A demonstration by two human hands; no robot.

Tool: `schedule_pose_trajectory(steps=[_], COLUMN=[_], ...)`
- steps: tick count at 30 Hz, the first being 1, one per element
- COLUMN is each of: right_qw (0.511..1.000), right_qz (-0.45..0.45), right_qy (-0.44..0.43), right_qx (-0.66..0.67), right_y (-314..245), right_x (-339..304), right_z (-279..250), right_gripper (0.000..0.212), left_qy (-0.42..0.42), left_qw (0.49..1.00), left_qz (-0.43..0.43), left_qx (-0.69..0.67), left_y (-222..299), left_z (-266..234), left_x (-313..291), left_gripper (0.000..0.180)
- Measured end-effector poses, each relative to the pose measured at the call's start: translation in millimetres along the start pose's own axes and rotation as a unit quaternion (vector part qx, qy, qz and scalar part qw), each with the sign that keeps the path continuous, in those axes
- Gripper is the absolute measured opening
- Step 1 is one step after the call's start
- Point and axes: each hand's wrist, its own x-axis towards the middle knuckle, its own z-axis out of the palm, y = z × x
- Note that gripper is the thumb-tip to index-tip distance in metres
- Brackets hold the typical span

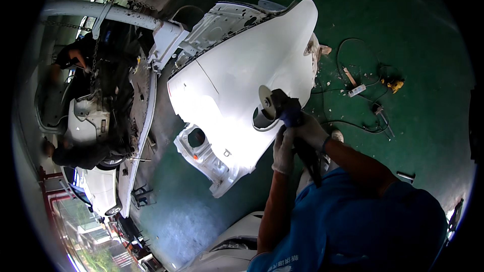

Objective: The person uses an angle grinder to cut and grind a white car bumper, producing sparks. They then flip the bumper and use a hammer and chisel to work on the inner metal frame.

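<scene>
My right hand (311,131), in a pale work glove, is wrapped round the body of a dark angle grinder (288,112). My left hand (283,152), gloved too, grips the grinder from below; some of its fingers are hidden. A thin, pale round disc (266,102) on the tool's head overlaps the white car body panel (242,90); whether they touch I cannot tell. Beside the disc is a round opening (262,121) in the panel. A straight dark line (207,76) runs across the panel farther left. The grinder's black rear end (308,161) points toward my body.
On the green floor at right lie a cable (348,122), a power strip (357,90), a yellow tool (396,85) and a metal bar (406,177). A pale lifting arm (108,12) with chains reaches in at upper left. Two people work around a car at left.
</scene>
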Motion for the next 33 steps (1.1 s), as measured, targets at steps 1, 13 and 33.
schedule_pose_trajectory(steps=[1,13,33], right_qw=[1.000,0.997,0.960], right_qz=[-0.001,0.048,-0.118], right_qy=[-0.028,-0.056,-0.022], right_qx=[0.005,-0.025,-0.255], right_y=[2.2,21.9,65.5], right_x=[-3.8,-21.4,23.8], right_z=[-1.7,-36.0,62.1], right_gripper=[0.052,0.053,0.033], left_qy=[-0.038,0.038,0.052], left_qw=[0.997,0.996,0.988], left_qz=[0.050,-0.084,-0.028], left_qx=[0.036,0.010,0.146], left_y=[-6.7,-35.9,17.4], left_z=[-1.6,31.4,-43.4], left_x=[14.8,30.2,56.8], left_gripper=[0.056,0.040,0.054])
